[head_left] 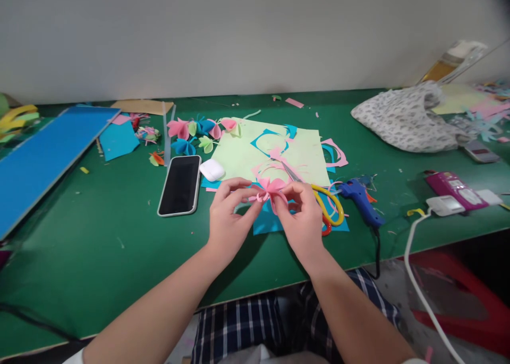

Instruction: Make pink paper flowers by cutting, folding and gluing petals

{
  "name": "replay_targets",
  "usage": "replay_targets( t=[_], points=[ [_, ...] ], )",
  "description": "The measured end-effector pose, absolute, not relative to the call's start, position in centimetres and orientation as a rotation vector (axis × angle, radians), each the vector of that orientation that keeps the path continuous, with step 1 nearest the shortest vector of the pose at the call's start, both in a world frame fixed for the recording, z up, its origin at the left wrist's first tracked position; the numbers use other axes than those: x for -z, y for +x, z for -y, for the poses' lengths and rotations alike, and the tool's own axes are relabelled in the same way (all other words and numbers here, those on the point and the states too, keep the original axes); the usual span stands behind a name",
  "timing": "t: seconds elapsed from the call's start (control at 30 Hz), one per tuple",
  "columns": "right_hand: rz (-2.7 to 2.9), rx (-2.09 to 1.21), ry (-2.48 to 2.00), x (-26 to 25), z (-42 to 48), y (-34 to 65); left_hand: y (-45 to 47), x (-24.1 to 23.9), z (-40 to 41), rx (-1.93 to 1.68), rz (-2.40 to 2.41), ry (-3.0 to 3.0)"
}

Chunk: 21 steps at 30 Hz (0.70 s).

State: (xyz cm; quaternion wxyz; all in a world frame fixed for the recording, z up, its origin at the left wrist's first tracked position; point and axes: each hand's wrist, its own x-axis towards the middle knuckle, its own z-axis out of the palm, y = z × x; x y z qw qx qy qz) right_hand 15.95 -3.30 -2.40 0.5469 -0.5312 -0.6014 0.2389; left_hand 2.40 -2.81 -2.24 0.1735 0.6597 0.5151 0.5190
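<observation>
A pink paper flower [271, 186] is pinched between both of my hands above the green table. My left hand [231, 212] grips its left side between thumb and fingers, and my right hand [300, 215] grips its right side. Just past my right hand lie scissors [329, 204] with yellow and red handles, blades pointing away from me. Under and behind the hands are a pale green paper sheet [235, 151], blue paper [266, 223] and pink and blue cut scraps. Several finished paper flowers [183, 146] in pink, blue and green sit at the back left.
Left of my hands lie a phone [180, 186] and a white earphone case [212, 170]. A blue glue gun [362, 200] with a black cord rests at right. Farther right are a patterned cloth bag [398, 117], a purple power strip [454, 188] and a white cable [414, 263]. A blue board [51, 157] lies left.
</observation>
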Motion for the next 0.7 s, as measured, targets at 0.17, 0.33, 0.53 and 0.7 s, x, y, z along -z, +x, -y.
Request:
replay_targets(
  t=[0.17, 0.33, 0.53, 0.7],
  points=[
    [1.390, -0.589, -1.275, 2.36, 3.27, 16.01, 2.50, 2.64, 2.69, -1.456, -1.374, 1.757],
    [1.434, -0.550, -1.277, 2.24, 3.30, 15.99, 2.51, 2.42, 2.80, -1.415, -1.429, 1.808],
    [1.484, -0.377, -1.268, 2.19, 3.34, 15.87, 2.52, 2.14, 3.06, -1.368, -1.463, 1.871],
    [1.546, -0.189, -1.213, 2.57, 3.22, 15.82, 2.80, 2.26, 3.06, -1.362, -1.333, 1.789]
  ],
)
